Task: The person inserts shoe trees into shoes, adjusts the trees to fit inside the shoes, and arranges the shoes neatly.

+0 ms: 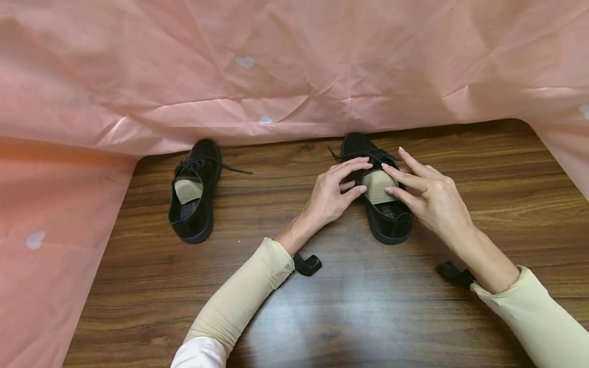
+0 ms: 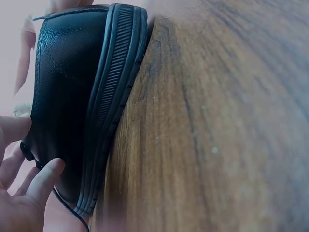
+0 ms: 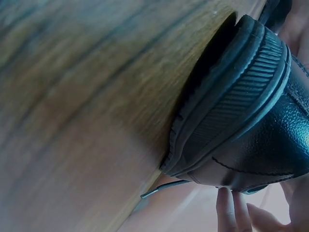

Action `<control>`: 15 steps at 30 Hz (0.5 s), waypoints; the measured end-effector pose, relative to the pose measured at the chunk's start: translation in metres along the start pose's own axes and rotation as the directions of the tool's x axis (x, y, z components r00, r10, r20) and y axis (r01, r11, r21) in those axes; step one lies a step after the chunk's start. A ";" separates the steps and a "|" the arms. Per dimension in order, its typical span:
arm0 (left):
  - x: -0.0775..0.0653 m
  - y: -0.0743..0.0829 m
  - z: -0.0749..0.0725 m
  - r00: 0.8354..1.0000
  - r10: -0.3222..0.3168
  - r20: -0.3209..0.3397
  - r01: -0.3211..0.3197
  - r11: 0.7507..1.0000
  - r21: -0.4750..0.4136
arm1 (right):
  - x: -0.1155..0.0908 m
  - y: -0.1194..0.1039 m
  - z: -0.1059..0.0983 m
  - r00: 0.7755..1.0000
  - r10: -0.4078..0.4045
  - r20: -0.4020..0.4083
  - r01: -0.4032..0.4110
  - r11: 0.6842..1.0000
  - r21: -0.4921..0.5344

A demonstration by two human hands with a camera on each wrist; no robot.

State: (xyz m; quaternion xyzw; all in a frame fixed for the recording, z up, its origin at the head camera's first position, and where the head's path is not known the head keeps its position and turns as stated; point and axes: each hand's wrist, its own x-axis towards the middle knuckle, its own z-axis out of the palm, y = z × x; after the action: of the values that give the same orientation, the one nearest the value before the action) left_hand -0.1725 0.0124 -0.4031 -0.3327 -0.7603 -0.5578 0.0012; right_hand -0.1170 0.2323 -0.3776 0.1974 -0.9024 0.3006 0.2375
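A black lace-up shoe (image 1: 390, 229) rests sole-down on the wooden surface, toe towards the pink cloth. Its tongue is folded back, so the beige lining (image 1: 379, 185) shows over the opening. My left hand (image 1: 332, 193) is at the shoe's left side, fingertips by the laces and thumb at the lining's edge. From the right, my right hand (image 1: 432, 197) reaches over, its fairly straight fingers touching the tongue area. Both wrist views show the shoe's side (image 2: 67, 72) and ridged sole (image 3: 227, 106), with fingertips against the upper. Contact under the fingers is partly hidden.
A second black shoe (image 1: 202, 220) stands to the left, its tongue (image 1: 188, 191) also folded back and a lace trailing right. Pink heart-printed cloth (image 1: 294, 66) hangs behind and along both sides. Dark wood-grain surface (image 1: 322, 317) lies in front. Black wrist-camera mounts (image 1: 307, 265) hang by the wrists.
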 end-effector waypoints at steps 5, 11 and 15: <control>0.000 -0.001 0.000 1.000 0.011 0.007 -0.011 1.000 -0.011 | 0.001 0.001 -0.002 1.000 -0.010 -0.002 0.010 1.000 -0.003; 0.000 -0.003 -0.001 1.000 0.006 -0.001 -0.006 1.000 -0.024 | 0.005 0.003 -0.002 1.000 -0.022 0.018 0.023 1.000 -0.018; 0.000 -0.003 -0.001 1.000 0.000 -0.002 0.000 1.000 -0.025 | 0.006 0.004 -0.002 1.000 -0.015 0.017 0.015 1.000 -0.011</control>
State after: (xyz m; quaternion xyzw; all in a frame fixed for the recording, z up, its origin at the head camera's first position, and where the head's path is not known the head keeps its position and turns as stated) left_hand -0.1742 0.0116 -0.4050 -0.3322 -0.7534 -0.5675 -0.0020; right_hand -0.1231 0.2350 -0.3745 0.2054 -0.9045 0.2920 0.2332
